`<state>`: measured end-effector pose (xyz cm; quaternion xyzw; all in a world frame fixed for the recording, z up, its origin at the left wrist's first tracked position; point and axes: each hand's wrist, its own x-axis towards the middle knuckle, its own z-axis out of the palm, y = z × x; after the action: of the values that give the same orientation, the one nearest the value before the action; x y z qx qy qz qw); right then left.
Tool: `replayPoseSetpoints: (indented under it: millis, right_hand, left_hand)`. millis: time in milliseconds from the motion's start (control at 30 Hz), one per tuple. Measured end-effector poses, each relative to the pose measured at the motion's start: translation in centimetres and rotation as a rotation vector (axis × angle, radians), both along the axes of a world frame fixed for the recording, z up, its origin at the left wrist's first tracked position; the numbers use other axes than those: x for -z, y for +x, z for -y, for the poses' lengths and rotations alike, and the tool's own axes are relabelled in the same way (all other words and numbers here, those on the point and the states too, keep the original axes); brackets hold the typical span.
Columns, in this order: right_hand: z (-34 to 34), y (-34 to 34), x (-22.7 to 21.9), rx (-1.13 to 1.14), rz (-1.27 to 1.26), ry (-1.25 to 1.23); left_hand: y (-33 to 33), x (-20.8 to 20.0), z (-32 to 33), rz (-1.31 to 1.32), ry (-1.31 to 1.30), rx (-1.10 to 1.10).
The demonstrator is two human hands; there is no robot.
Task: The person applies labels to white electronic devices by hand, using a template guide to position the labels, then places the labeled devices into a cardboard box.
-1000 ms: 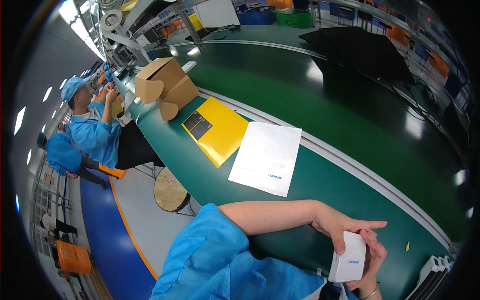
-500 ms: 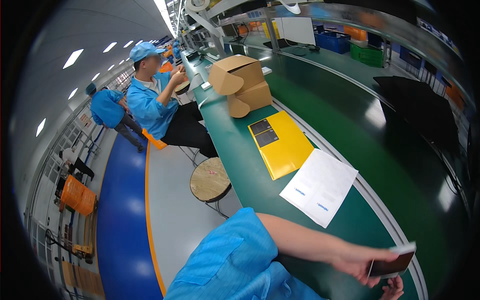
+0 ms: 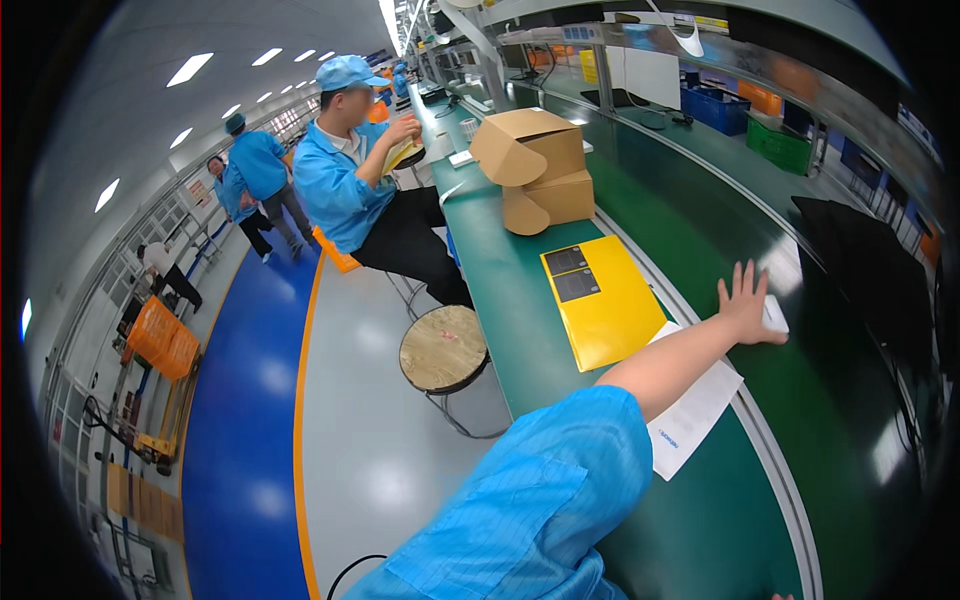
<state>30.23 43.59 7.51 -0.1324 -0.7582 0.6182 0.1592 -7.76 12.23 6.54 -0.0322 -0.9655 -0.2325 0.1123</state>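
Note:
My left hand (image 3: pixel 742 312) reaches out over the green belt (image 3: pixel 690 240), its fingers spread wide. A small white box (image 3: pixel 775 314) lies on the belt beside its palm, between the thumb and the fingers, partly hidden by the hand. Under my forearm is a white printed sheet or bag (image 3: pixel 690 425), partly covered. A yellow folder (image 3: pixel 610 310) with two dark cards (image 3: pixel 573 272) on it lies on the green bench just beyond. Only a fingertip of my right hand (image 3: pixel 783 597) shows at the lower edge.
An open brown cardboard box (image 3: pixel 555 185) stands farther along the bench. A person in blue (image 3: pixel 355 185) sits at its left side, near a round stool (image 3: pixel 443 348). A metal rail (image 3: pixel 770 450) divides bench and belt; a black sheet (image 3: pixel 850 270) hangs at right.
My left hand has moved up and right from the bench edge to the belt and opened from around the small box. The right hand has mostly left the view. The whole view has shifted.

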Motion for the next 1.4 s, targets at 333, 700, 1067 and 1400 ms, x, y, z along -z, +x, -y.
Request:
replayPoseSetpoints:
  millis: [333,700,1067,1400]
  right_hand:
    - [0.3,0.0,-0.3,0.016,-0.028,0.024]
    - [-1.1,-0.6,1.8,0.124,-0.091,0.089]
    - [-2.3,-0.8,2.5,0.056,-0.084,0.079]
    - [-4.1,-1.5,3.9,0.111,-0.095,0.043]
  left_hand:
    - [-1.2,-10.6,9.6,-0.644,0.066,-0.283]
    - [14.0,1.9,10.5,0.149,-0.292,0.312]
    - [12.6,1.6,10.0,-0.041,-0.148,0.338]
    - [15.8,-0.7,9.8,-0.1,0.015,0.457]
